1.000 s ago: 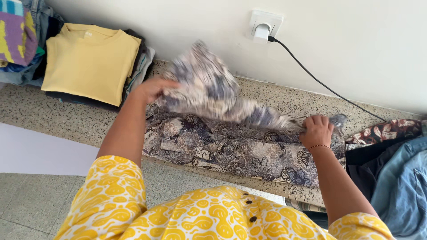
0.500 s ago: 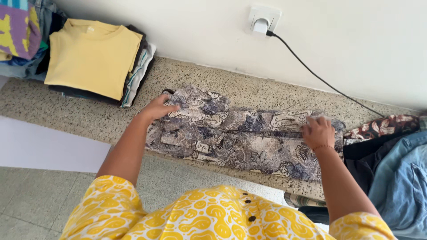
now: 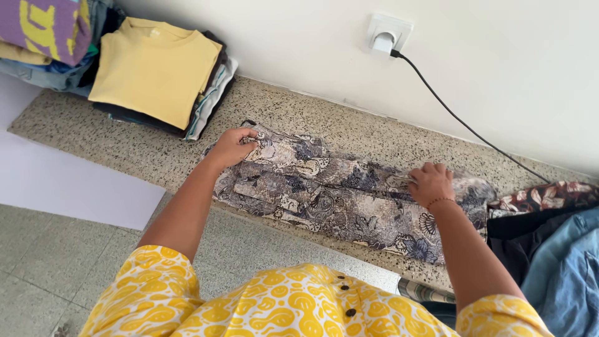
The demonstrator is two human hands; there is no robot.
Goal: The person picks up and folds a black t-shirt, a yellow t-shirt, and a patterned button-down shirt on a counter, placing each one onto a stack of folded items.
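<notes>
A patterned garment in grey, cream and navy lies folded into a long strip on the speckled ledge, running from 9 o'clock to 3 o'clock across the middle of the view. The left hand is closed on the cloth's end at 10 o'clock, fingers curled round the edge. The right hand rests at 3 o'clock, fingers bent and pressing down on the fabric; whether it pinches a fold I cannot tell. At 11 o'clock sits a stack of folded clothes topped by a yellow shirt, well apart from the garment. At 1 o'clock a white charger sits in a wall socket, its black cord trailing toward 3 o'clock. Blue denim and a dark floral cloth lie at 4 o'clock, touching the garment's right end.
</notes>
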